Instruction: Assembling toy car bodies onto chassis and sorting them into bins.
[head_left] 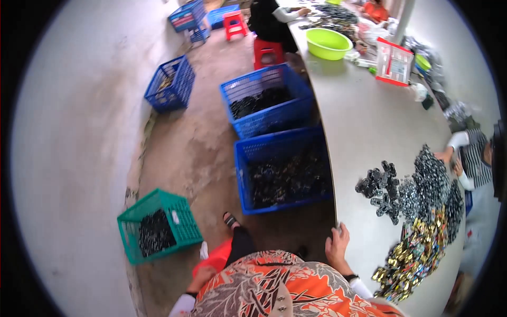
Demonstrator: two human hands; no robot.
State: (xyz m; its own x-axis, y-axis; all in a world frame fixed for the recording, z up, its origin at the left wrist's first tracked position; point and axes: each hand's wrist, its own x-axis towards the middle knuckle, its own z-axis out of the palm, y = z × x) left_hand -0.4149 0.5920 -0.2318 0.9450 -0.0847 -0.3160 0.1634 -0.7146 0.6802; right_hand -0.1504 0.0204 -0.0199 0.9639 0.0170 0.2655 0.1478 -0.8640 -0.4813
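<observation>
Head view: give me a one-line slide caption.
Right hand at the table's edge near piled glossy pieces, left hand at something red, blue crates alongside.

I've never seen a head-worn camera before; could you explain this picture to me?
No machine here: a person uses two bare hands. A fisheye camera on their head looks down, bending straight edges. The right hand rests at the edge of the table, holding nothing visible. The left hand is at a red object; whether it grips it is unclear. On the table lie a silvery heap and a gold, multicoloured heap of small pieces, plus a lime-green basin farther off.
</observation>
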